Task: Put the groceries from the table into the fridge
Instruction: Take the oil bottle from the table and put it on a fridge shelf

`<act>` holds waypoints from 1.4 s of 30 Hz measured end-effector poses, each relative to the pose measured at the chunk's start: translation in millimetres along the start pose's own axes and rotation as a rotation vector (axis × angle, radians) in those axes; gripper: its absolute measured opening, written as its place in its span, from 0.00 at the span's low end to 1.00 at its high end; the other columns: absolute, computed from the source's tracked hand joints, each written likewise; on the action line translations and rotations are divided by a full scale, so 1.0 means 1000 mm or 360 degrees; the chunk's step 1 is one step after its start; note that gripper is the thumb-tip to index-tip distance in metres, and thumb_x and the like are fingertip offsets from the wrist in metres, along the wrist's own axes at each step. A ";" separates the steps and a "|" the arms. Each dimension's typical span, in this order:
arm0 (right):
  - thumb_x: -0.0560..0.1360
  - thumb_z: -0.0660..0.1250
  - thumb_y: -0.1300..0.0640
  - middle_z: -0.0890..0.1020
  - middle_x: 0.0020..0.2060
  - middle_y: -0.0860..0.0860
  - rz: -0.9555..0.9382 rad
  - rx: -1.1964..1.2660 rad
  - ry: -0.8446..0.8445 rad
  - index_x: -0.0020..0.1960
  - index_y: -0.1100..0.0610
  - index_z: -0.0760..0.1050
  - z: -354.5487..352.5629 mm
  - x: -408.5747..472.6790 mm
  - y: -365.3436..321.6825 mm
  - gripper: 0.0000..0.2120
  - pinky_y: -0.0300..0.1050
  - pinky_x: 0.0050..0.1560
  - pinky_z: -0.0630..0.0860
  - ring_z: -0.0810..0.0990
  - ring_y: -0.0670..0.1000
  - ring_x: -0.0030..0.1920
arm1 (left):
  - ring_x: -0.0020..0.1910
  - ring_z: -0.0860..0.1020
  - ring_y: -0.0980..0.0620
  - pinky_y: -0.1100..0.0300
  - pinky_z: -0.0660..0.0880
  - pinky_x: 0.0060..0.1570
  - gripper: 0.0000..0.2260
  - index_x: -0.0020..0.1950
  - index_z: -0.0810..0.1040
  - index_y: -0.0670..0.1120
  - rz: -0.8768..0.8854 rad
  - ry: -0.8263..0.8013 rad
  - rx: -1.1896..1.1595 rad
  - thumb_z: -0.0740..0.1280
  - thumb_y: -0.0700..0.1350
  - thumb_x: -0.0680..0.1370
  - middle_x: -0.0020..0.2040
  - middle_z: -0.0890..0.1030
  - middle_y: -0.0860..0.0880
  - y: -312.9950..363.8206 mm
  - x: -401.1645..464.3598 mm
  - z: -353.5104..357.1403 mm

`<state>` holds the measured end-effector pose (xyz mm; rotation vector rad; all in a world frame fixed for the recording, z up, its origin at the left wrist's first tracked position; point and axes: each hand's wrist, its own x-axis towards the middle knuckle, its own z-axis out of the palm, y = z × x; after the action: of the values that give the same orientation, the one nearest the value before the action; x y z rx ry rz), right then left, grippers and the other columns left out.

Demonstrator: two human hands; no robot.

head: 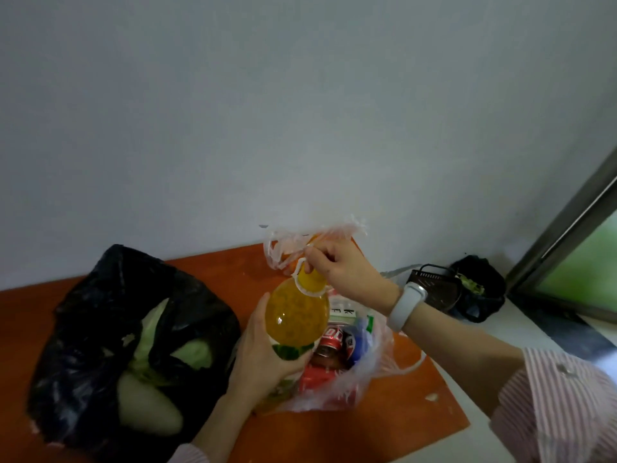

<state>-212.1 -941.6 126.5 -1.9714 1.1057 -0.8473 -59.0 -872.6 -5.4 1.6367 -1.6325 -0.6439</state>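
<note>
A large bottle of yellow liquid (296, 315) with a yellow cap and white carry handle stands tilted over a clear plastic bag (364, 379). My left hand (263, 359) grips the bottle's body from the left. My right hand (344, 272) pinches the white handle at the bottle's neck. Inside the clear bag lie a red can (330, 342), a blue package and a white-green carton. A black plastic bag (110, 345) on the left holds pale green vegetables (150, 369).
The orange table (384, 436) runs along a grey wall. Another clear bag with orange contents (287, 252) sits behind the bottle. To the right, a dark basket (434, 285) and a black bag (480, 289) stand on a white ledge near a window frame (567, 235).
</note>
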 end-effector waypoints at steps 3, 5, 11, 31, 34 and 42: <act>0.79 0.58 0.59 0.68 0.16 0.43 0.0029 0.0079 0.0104 0.31 0.59 0.73 -0.006 0.013 -0.035 0.18 0.31 0.26 0.61 0.65 0.41 0.21 | 0.70 0.62 0.50 0.51 0.65 0.66 0.54 0.72 0.44 0.60 0.0074 0.0082 -0.0149 0.78 0.57 0.59 0.73 0.59 0.50 0.015 0.004 -0.017; 0.79 0.59 0.58 0.66 0.19 0.44 -0.0009 0.0101 0.0182 0.28 0.55 0.73 -0.018 0.019 -0.058 0.20 0.33 0.27 0.60 0.63 0.42 0.23 | 0.70 0.63 0.51 0.48 0.66 0.66 0.53 0.71 0.44 0.64 0.0164 0.0104 -0.0240 0.78 0.57 0.59 0.73 0.60 0.51 0.031 0.010 -0.029; 0.78 0.60 0.57 0.78 0.28 0.42 -0.0199 0.0278 0.0386 0.34 0.54 0.76 -0.076 0.009 -0.114 0.15 0.37 0.43 0.75 0.76 0.42 0.35 | 0.68 0.65 0.51 0.48 0.70 0.62 0.49 0.66 0.50 0.68 0.0318 0.0105 -0.0682 0.80 0.51 0.58 0.70 0.63 0.53 0.097 0.034 -0.058; 0.71 0.63 0.49 0.79 0.54 0.52 0.0619 0.0627 0.1539 0.65 0.41 0.59 -0.144 -0.502 -0.034 0.25 0.42 0.46 0.79 0.82 0.50 0.51 | 0.50 0.81 0.46 0.52 0.80 0.42 0.54 0.69 0.59 0.53 0.0340 -0.1772 -0.1388 0.79 0.59 0.47 0.58 0.76 0.45 0.367 -0.210 0.186; 0.74 0.62 0.49 0.79 0.53 0.53 0.0706 0.0565 0.1825 0.64 0.41 0.59 -0.143 -0.608 -0.054 0.22 0.41 0.43 0.79 0.83 0.49 0.48 | 0.51 0.81 0.45 0.52 0.81 0.43 0.49 0.68 0.59 0.54 0.0369 -0.2095 -0.1317 0.77 0.57 0.51 0.59 0.76 0.45 0.406 -0.310 0.231; 0.74 0.61 0.47 0.81 0.51 0.49 0.0949 0.0318 0.2611 0.66 0.43 0.60 -0.121 -0.817 -0.105 0.21 0.41 0.44 0.79 0.83 0.49 0.49 | 0.49 0.82 0.46 0.53 0.80 0.42 0.46 0.69 0.60 0.52 0.0531 -0.2792 -0.1227 0.75 0.56 0.55 0.58 0.77 0.44 0.485 -0.534 0.305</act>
<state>-607.2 -208.9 117.0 -0.3255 2.1028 -2.1111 -637.0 -356.8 109.5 -0.1179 -2.0283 -2.4609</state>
